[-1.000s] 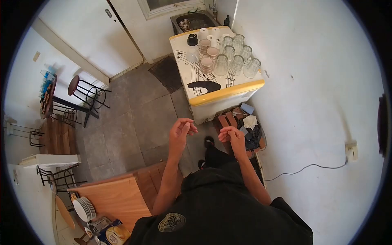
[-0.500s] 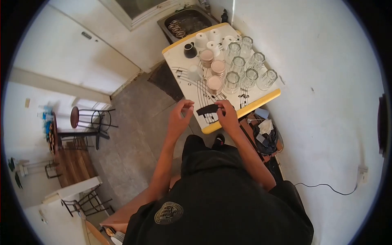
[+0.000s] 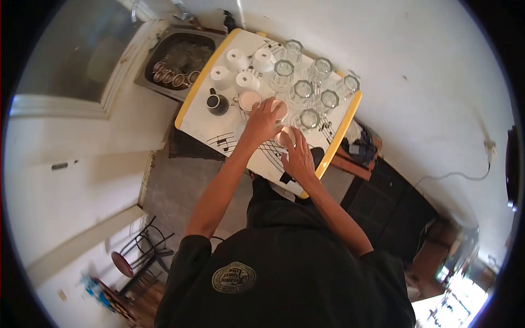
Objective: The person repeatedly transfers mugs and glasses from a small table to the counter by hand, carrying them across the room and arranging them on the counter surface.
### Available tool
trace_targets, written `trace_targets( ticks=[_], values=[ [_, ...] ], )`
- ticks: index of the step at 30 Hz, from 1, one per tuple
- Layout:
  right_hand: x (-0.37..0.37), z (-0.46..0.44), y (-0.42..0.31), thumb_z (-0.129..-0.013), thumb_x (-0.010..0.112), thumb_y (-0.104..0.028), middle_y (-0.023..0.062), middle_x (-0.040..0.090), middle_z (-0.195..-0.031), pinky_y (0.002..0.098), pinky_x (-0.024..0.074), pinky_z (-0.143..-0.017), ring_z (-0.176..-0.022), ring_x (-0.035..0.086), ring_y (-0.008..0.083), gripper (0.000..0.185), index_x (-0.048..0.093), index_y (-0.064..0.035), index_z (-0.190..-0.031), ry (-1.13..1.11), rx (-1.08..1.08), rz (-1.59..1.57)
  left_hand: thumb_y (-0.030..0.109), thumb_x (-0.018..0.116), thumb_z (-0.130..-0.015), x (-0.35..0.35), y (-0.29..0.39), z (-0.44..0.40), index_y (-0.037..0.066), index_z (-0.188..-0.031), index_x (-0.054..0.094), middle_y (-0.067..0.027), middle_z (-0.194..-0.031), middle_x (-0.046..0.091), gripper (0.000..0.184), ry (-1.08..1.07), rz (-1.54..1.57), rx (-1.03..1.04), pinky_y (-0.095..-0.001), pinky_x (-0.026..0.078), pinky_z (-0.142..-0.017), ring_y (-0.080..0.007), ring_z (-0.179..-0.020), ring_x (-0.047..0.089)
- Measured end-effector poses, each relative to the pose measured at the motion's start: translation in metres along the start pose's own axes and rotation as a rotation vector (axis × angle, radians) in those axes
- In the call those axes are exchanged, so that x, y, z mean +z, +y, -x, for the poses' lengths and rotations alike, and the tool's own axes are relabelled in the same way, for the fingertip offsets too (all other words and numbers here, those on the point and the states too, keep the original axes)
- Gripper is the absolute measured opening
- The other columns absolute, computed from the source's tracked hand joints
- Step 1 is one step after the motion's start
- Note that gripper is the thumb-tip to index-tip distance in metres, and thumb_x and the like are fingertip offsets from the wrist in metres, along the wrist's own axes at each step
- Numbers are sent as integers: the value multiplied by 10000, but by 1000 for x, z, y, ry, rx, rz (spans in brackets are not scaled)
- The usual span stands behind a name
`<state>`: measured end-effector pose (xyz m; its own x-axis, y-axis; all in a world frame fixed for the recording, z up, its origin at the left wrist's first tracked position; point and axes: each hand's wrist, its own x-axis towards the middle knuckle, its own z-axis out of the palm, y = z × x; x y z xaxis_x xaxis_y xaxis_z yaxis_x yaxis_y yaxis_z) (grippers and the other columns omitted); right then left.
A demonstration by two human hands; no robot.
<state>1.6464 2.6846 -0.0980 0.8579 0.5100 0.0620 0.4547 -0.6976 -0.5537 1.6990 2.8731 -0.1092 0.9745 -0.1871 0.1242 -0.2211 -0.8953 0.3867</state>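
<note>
Left hand (image 3: 261, 127) was over the table (image 3: 196, 116), fingers slightly spread, half curled on the middle pink cup (image 3: 281, 111); couldn't tell if gripped. Right hand (image 3: 299, 161) had open fingers, thumb well apart, fingertips at the nearest pink cup (image 3: 283, 138); contact unclear. Both cups stood in from the table's right yellow edge, third pink cup (image 3: 250, 99) nearer the left yellow edge, glasses (image 3: 302, 92) toward the far edge
</note>
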Motion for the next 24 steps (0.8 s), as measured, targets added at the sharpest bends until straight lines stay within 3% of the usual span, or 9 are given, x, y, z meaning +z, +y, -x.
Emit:
trace_targets(
  ticks=[3, 12, 18, 24],
  values=[
    [17, 3, -5, -779, 716, -38, 204, 360, -1530, 505, 393, -1128, -1428, 356, 425, 735, 441, -87, -1458, 74, 39, 72, 301, 768, -832, -1, -12, -13, 137, -1451, 499, -186, -1424, 490, 694, -18, -26, 138, -498, 323, -1110, -346, -1308, 493],
    [30, 8, -23, -814, 710, -57, 193, 350, -1569, 502, 370, -1147, -1440, 361, 401, 741, 412, -55, -1493, 151, 123, 144, 230, 828, -774, -2, -25, -30, 164, -1463, 494, -150, -1370, 527, 769, -194, -69, 200, -473, 347, -1074, -298, -1248, 534],
    [37, -9, -23, -781, 731, -32, 250, 385, -1499, 494, 430, -1100, -1393, 391, 447, 699, 444, -35, -1418, 209, 160, 165, 199, 870, -706, -4, -28, -37, 136, -1408, 532, -129, -1321, 550, 781, -209, -48, 259, -451, 404, -1013, -297, -1186, 566],
    [30, -15, -22, -742, 793, -69, 251, 446, -1399, 468, 511, -994, -1234, 517, 452, 785, 413, -47, -1429, 181, 236, 83, 157, 876, -675, -4, -31, -38, 113, -1363, 557, -127, -1267, 558, 760, -190, 51, 309, -427, 480, -945, -318, -1140, 581]
  ],
)
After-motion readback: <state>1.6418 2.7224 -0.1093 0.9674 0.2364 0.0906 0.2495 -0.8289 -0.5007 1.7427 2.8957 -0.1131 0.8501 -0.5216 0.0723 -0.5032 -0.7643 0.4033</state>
